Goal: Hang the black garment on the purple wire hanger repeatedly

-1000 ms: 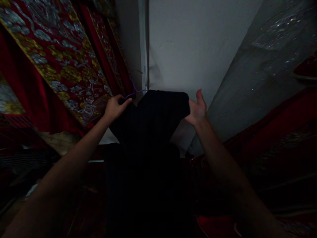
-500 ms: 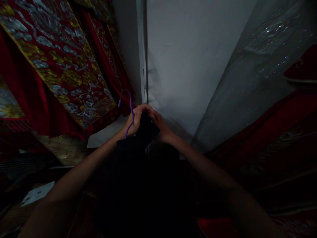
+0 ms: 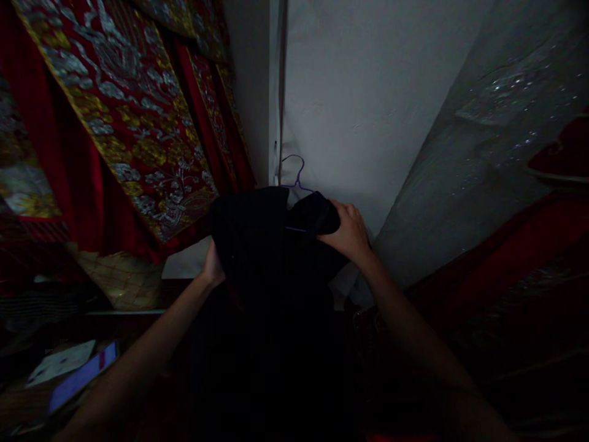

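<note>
A dark garment (image 3: 257,245) hangs in front of me on a purple hanger (image 3: 299,178), whose hook points up toward the pale wall. The hanger's shoulders run into the cloth, and a short length of its bar shows at the neck opening. My left hand (image 3: 214,265) grips the garment's left side, its fingers mostly hidden behind the fabric. On the other side, my right hand (image 3: 346,232) is closed on the garment's right shoulder, thumb in front. The lower part of the cloth is lost in darkness.
Red cloth with gold and silver embroidery (image 3: 151,135) hangs at the left. A sheer sparkling fabric (image 3: 460,153) and red cloth (image 3: 529,239) hang at the right. At lower left lie a lit phone (image 3: 83,377) and a white card (image 3: 62,362).
My hands have moved apart, from together at the garment's top to its two sides. The hanger has shifted right, its hook now standing above the collar. The phone has come into view.
</note>
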`<state>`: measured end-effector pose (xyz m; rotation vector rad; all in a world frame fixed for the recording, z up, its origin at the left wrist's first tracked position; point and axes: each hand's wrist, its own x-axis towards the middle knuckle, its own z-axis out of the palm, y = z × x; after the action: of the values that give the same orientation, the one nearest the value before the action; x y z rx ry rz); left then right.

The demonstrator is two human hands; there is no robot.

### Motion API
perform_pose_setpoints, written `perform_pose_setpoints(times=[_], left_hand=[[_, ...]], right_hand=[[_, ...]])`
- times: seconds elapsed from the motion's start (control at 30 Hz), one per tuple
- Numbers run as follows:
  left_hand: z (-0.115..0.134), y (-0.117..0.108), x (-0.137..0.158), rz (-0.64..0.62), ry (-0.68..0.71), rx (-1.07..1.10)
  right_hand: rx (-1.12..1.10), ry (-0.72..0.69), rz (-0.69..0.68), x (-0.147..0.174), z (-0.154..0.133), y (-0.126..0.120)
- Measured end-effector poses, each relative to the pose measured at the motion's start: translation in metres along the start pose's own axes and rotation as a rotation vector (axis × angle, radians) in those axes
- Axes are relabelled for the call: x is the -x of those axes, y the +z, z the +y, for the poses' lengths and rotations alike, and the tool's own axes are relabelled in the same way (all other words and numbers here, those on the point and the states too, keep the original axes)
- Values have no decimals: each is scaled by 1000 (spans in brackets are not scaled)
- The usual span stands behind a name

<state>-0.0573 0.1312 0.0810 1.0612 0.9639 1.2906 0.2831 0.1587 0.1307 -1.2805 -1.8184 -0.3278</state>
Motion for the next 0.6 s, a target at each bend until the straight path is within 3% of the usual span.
perform_pose_setpoints(times=[0.17,0.27,0.37,0.43,0.5,0.53,0.6], left_hand=[[-20,-5,9,179,61,132],[-35,-4,18,307,100,60],[-49,-5,30,356,39,116],[-55,-4,38,349,-24,172],[-59,0,43,344,-54,217],[-61,2,45,350,-60,233],[-66,7,49,368,-74,251]], right_hand=[[-12,-90,-41,-26,-26,-2],[-46,-121,-68,-11,-39,-3],[-155,-87,-14,23,-47,2],[-310,54,120,51,-55,14],[-516,319,238,81,-67,34],[-616,480,233,95,-75,46],[-846,640,-92,118,-92,71]])
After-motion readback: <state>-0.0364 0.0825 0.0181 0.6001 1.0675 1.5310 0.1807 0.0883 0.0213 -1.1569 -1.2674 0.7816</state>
